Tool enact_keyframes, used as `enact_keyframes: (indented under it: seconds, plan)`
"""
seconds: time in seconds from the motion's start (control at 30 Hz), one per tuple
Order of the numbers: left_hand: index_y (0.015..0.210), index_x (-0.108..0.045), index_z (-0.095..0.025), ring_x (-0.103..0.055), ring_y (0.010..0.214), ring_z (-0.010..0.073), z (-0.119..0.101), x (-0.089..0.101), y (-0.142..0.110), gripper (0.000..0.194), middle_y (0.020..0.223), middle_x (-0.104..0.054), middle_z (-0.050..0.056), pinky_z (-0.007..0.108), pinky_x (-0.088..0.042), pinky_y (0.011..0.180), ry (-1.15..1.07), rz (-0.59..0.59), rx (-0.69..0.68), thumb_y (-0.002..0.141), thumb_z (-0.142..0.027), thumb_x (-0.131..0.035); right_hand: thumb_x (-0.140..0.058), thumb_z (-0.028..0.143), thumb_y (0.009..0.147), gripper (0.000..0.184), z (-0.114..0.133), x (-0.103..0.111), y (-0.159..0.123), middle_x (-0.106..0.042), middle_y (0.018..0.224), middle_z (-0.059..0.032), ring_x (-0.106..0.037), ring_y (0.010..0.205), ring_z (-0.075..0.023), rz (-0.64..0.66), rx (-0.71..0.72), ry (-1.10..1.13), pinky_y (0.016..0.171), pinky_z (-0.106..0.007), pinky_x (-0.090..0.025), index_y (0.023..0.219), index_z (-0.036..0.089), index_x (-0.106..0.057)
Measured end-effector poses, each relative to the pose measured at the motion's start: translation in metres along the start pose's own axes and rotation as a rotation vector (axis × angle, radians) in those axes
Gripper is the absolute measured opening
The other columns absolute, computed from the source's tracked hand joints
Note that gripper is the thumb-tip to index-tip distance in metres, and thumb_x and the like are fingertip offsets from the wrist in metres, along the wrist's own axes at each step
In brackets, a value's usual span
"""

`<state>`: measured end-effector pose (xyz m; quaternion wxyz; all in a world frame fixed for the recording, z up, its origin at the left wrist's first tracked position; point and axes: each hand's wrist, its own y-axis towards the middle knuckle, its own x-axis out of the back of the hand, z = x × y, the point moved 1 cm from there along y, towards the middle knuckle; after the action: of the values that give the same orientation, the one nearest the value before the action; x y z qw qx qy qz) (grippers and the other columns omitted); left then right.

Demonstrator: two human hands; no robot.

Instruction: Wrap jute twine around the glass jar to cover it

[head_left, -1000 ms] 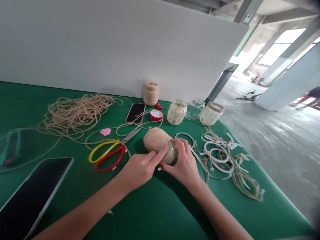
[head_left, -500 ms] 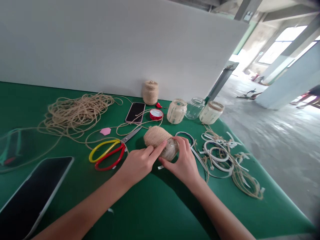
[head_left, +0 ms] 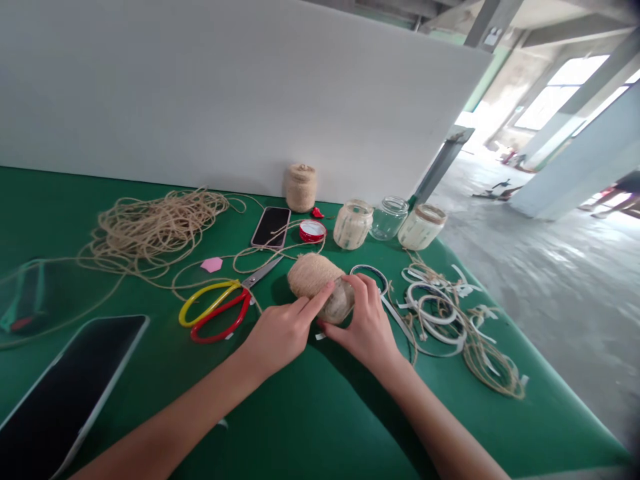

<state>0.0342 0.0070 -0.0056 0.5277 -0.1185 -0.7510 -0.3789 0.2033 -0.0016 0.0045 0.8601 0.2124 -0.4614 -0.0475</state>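
Note:
A glass jar (head_left: 313, 273) lies on its side before me, wound with twine over its far-left part, its near-right end bare. My right hand (head_left: 369, 325) is closed round that bare end, thumb below and fingers above. With its index finger stretched along the edge of the winding, my left hand (head_left: 283, 335) presses on the jar; its other fingers are curled and partly hidden. Left of the hands lie scissors (head_left: 220, 310) with one yellow and one red handle. A loose strand of twine (head_left: 245, 270) loops on the table behind the jar.
A big heap of twine (head_left: 155, 227) lies at the back left. Several jars, including a fully wrapped one (head_left: 301, 189) and a clear one (head_left: 389, 219), stand at the back. Tape rolls and cords (head_left: 440, 310) lie right, near the table edge. Phones (head_left: 271, 227) and a red tape roll (head_left: 313, 231) lie around.
Both hands keep their hold on the jar with only a very slight shift. The whole view has tilted a little; other things stay in place.

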Motion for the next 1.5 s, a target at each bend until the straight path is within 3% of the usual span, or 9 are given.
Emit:
enact_keyframes:
  seconds: [0.17, 0.47, 0.57, 0.73, 0.87, 1.03, 1.5]
  plan:
    - [0.137, -0.024, -0.021, -0.062, 0.071, 0.0139, 0.000, 0.001, -0.001, 0.053, 0.092, -0.063, 0.005, 0.024, -0.052, 0.061, -0.069, -0.015, 0.019, 0.085, -0.010, -0.034, -0.068, 0.035, 0.059, 0.067, 0.000, 0.001, 0.002, -0.043, 0.115, -0.0088, -0.045, 0.109, -0.0267, -0.032, -0.061, 0.104, 0.087, -0.046, -0.044, 0.116, 0.024, -0.035]
    - [0.137, -0.024, -0.019, -0.062, 0.069, 0.0147, -0.001, 0.003, 0.000, 0.053, 0.084, -0.063, 0.005, 0.023, -0.050, 0.056, -0.035, -0.010, -0.006, 0.086, -0.011, -0.034, -0.068, 0.044, 0.063, 0.065, -0.004, -0.005, 0.002, -0.045, 0.112, -0.0054, -0.051, 0.100, -0.0201, 0.012, -0.227, 0.256, 0.084, -0.037, -0.047, 0.116, 0.025, -0.035]
    - [0.137, -0.024, -0.019, -0.062, 0.069, 0.0142, -0.001, 0.003, -0.001, 0.052, 0.083, -0.063, 0.004, 0.022, -0.050, 0.056, -0.023, -0.018, 0.003, 0.086, -0.012, -0.033, -0.064, 0.049, 0.066, 0.068, -0.003, -0.005, 0.000, -0.044, 0.115, -0.0073, -0.050, 0.103, -0.0228, 0.028, -0.201, 0.197, 0.084, -0.041, -0.047, 0.120, 0.025, -0.032]
    - [0.136, -0.024, -0.019, -0.060, 0.065, 0.0128, -0.001, 0.002, -0.002, 0.053, 0.081, -0.061, 0.003, 0.022, -0.050, 0.057, 0.003, -0.020, -0.007, 0.085, -0.011, -0.034, -0.069, 0.053, 0.057, 0.087, -0.001, -0.004, -0.004, -0.033, 0.124, -0.0143, -0.036, 0.117, -0.0340, -0.030, -0.005, -0.012, 0.092, -0.055, -0.036, 0.126, 0.022, -0.027]
    - [0.136, -0.025, -0.018, -0.055, 0.056, 0.0120, 0.002, 0.004, 0.000, 0.057, 0.072, -0.056, 0.000, 0.021, -0.045, 0.048, 0.171, -0.017, -0.066, 0.082, -0.006, -0.034, -0.067, 0.039, 0.063, 0.069, 0.000, -0.002, -0.001, -0.037, 0.119, -0.0113, -0.040, 0.113, -0.0278, -0.008, -0.026, 0.019, 0.090, -0.048, -0.042, 0.120, 0.023, -0.033]
    - [0.137, -0.026, -0.020, -0.051, 0.051, 0.0108, 0.012, 0.009, 0.005, 0.063, 0.070, -0.052, -0.001, 0.021, -0.038, 0.041, 0.367, -0.051, -0.106, 0.078, -0.002, -0.036, -0.067, 0.036, 0.060, 0.066, 0.002, -0.001, 0.001, -0.039, 0.116, -0.0094, -0.042, 0.111, -0.0269, -0.052, -0.054, 0.084, 0.089, -0.047, -0.043, 0.117, 0.025, -0.034]
    - [0.137, -0.024, -0.015, -0.054, 0.054, 0.0117, -0.001, 0.002, -0.001, 0.054, 0.070, -0.057, 0.001, 0.020, -0.042, 0.046, 0.243, -0.033, -0.094, 0.084, -0.008, -0.034, -0.066, 0.039, 0.061, 0.068, 0.001, -0.002, -0.001, -0.038, 0.118, -0.0105, -0.043, 0.111, -0.0275, -0.019, -0.070, 0.022, 0.082, -0.046, -0.048, 0.119, 0.024, -0.033]
